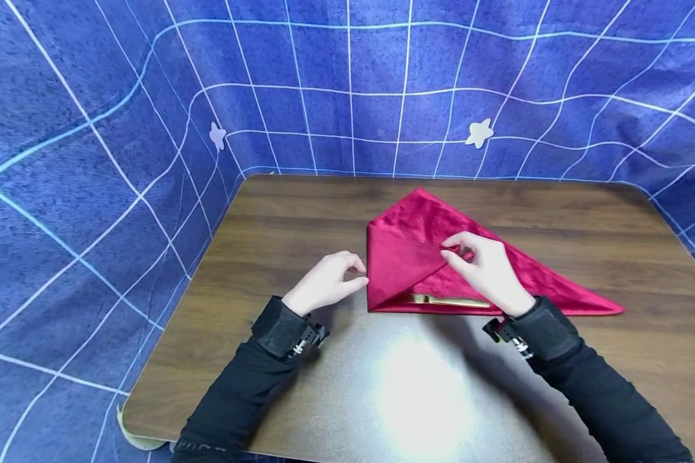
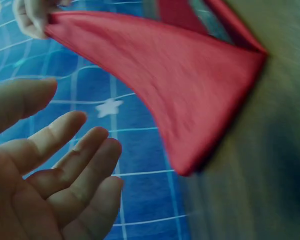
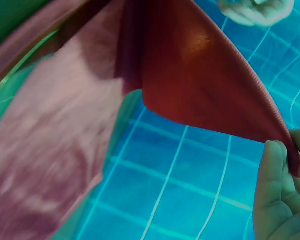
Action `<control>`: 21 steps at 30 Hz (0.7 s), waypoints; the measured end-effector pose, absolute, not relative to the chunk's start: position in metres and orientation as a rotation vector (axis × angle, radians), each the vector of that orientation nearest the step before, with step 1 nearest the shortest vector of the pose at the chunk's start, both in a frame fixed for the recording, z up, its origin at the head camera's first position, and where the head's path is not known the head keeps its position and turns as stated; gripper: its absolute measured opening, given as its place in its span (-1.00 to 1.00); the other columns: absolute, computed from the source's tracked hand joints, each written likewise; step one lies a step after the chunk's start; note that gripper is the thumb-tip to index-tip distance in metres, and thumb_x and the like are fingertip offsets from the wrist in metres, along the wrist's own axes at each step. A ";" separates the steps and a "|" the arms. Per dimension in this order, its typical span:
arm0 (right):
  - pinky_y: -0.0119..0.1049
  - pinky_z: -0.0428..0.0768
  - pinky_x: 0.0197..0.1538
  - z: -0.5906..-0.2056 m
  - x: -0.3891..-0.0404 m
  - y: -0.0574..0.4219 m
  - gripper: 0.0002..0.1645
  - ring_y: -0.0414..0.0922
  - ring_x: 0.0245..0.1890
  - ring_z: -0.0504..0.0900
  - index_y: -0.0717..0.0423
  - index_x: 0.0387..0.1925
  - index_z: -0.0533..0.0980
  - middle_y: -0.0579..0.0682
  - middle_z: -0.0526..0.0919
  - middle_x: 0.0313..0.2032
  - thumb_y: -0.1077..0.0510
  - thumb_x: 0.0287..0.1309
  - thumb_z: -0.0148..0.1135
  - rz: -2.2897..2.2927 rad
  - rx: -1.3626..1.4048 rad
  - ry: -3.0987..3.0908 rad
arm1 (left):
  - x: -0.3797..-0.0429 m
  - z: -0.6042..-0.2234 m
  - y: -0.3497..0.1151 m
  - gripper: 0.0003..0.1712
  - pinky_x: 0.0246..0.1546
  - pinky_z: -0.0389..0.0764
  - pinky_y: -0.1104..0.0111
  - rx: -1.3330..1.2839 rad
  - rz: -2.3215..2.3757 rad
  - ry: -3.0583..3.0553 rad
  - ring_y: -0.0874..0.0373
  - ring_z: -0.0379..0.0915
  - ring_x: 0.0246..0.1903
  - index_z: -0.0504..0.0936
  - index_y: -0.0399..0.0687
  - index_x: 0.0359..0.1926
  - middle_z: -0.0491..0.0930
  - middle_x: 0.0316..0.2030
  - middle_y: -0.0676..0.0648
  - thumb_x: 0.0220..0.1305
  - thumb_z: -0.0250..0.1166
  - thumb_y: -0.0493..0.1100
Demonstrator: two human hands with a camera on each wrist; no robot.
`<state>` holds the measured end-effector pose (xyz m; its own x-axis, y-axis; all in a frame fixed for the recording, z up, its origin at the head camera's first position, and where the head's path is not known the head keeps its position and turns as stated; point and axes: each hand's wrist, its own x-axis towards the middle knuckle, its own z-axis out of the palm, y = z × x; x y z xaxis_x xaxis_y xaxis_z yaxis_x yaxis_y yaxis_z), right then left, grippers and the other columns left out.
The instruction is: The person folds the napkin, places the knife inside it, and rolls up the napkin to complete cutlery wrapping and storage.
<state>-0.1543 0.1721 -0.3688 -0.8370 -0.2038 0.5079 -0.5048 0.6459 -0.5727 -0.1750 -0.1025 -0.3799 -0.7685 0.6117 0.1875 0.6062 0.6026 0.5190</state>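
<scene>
A red cloth napkin (image 1: 399, 263) with a velvety inner side lies on the table, its left part folded over into a flap. My right hand (image 1: 488, 267) pinches the tip of this flap between thumb and fingers, raised off the cloth below. In the right wrist view the flap (image 3: 200, 75) stretches up to those fingertips (image 3: 272, 155). A gold-coloured piece of cutlery (image 1: 454, 301) lies along the napkin's near edge, its left end by the fold. Just left of the napkin's left edge is my left hand (image 1: 327, 281), fingers loosely bent and holding nothing.
The brown wooden table (image 1: 289, 212) has a bright light reflection near its front. Behind and to the left hangs a blue curtain (image 1: 324, 64) with white grid lines and star shapes (image 1: 479, 133). A dark camera band sits on each wrist.
</scene>
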 end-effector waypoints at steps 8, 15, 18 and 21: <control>-0.39 0.33 -0.55 -0.388 -0.145 0.209 -0.84 -0.25 -0.66 0.34 0.23 -0.31 0.52 0.02 0.60 -0.40 0.28 -0.01 0.20 1.017 0.523 -2.678 | -0.176 -0.410 -0.086 -0.68 -0.10 0.39 0.33 1.261 0.368 2.708 0.10 0.39 -0.13 0.55 -0.23 -0.17 0.44 -0.14 -0.11 0.12 0.18 -0.09; -0.32 0.45 -0.45 -0.413 -0.146 0.227 -0.84 -0.19 -0.53 0.49 0.31 -0.36 0.52 0.01 0.59 -0.48 0.32 -0.07 0.17 0.907 0.508 -2.850 | -0.166 -0.422 -0.078 -0.50 0.06 0.29 0.26 1.179 0.074 2.622 0.02 0.19 0.14 0.44 -0.20 0.06 0.27 0.16 -0.18 0.13 0.15 -0.02; -0.29 0.44 -0.45 -0.420 -0.145 0.231 -0.90 -0.19 -0.55 0.46 0.29 -0.44 0.53 -0.03 0.57 -0.54 0.31 -0.09 0.18 0.838 0.525 -2.925 | -0.162 -0.423 -0.075 -0.49 0.05 0.29 0.25 1.184 0.011 2.611 0.02 0.17 0.15 0.43 -0.19 0.08 0.25 0.17 -0.19 0.14 0.15 -0.02; -0.24 0.46 -0.42 -0.424 -0.145 0.233 -0.92 -0.16 -0.51 0.49 0.27 -0.48 0.53 -0.03 0.57 -0.55 0.30 -0.09 0.20 0.775 0.547 -3.001 | -0.159 -0.423 -0.073 -0.49 0.03 0.32 0.23 1.191 -0.025 2.607 0.02 0.18 0.15 0.44 -0.18 0.07 0.26 0.16 -0.20 0.14 0.16 -0.02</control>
<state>-0.1448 0.2333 -0.4238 -0.9396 -0.3327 0.0802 -0.3300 0.8184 -0.4704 -0.1593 -0.0729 -0.4231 -0.6237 0.7392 -0.2541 0.7439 0.6612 0.0974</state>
